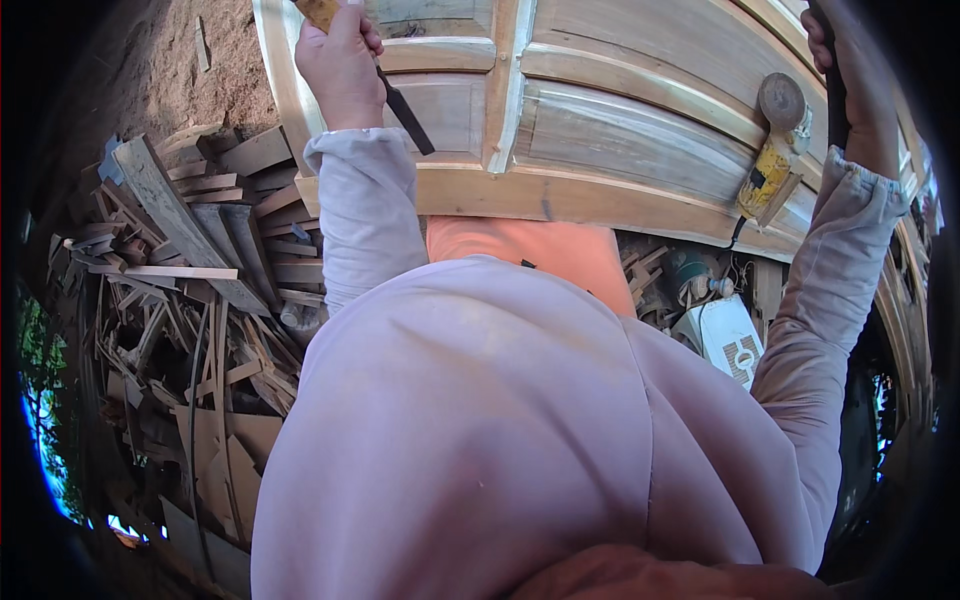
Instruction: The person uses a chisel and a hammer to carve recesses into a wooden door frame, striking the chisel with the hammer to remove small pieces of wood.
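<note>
In the head view, my left hand is closed around a chisel above the left part of a panelled wooden door. The chisel's dark flat blade slants down to the right, and part of its yellowish handle shows above my fist. At the upper right, my right hand is wrapped round a long dark thing, whose kind I cannot make out. Between my right forearm and the door's raised panels lies a yellow angle grinder with a round disc, resting on the wood.
Offcuts and boards are heaped on the left. Bare brown soil lies beyond them. A white box-like thing sits near my right side, by wood scraps and a cord. Orange cloth shows between me and the door's near edge.
</note>
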Tool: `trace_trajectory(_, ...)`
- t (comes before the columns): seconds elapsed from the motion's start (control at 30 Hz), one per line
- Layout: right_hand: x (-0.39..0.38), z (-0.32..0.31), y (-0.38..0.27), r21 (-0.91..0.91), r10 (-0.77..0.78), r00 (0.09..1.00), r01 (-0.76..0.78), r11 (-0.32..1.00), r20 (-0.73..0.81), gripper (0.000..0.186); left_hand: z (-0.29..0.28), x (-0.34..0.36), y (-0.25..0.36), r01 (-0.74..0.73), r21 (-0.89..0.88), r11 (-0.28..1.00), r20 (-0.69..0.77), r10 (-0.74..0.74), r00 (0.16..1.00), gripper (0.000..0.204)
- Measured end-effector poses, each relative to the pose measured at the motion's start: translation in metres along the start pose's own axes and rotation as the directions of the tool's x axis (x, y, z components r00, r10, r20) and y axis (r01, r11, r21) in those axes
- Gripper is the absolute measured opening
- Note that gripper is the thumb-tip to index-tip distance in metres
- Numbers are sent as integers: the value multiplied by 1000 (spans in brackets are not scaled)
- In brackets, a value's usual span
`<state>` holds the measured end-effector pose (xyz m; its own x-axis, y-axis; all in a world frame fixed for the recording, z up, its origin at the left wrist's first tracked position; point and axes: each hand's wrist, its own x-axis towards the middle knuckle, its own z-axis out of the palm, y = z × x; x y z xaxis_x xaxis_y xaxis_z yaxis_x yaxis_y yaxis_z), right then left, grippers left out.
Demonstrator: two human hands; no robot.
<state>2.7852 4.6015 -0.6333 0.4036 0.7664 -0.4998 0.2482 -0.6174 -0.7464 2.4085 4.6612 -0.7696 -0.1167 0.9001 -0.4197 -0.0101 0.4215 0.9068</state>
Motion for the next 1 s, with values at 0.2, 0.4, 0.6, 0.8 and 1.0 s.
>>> trace_trajectory(0.2, -73, 32, 87, 94, 241, 970, -239, 966, -15, 35, 78, 14, 21, -178, -370, 912, -27, 181, 983, 15)
trace_trajectory(0.4, -95, 36, 109, 74, 249, 968, -248, 966, -15, 36, 133, 52, -17, -226, -277, 934, 184, 282, 942, 16)
trace_trajectory(0.6, -91, 38, 109, 11, 234, 972, -235, 972, 30, 34, 150, 57, -43, -187, -105, 977, 254, 208, 945, 14)
trace_trajectory(0.8, -71, 38, 105, -45, 210, 977, -208, 977, 47, 34, 154, 66, -56, -192, -42, 981, 260, 196, 946, 13)
trace_trajectory(1.0, -13, 47, 52, -56, 129, 991, -131, 990, -36, 28, 163, 77, -74, -191, 196, 962, 325, 119, 938, 22)
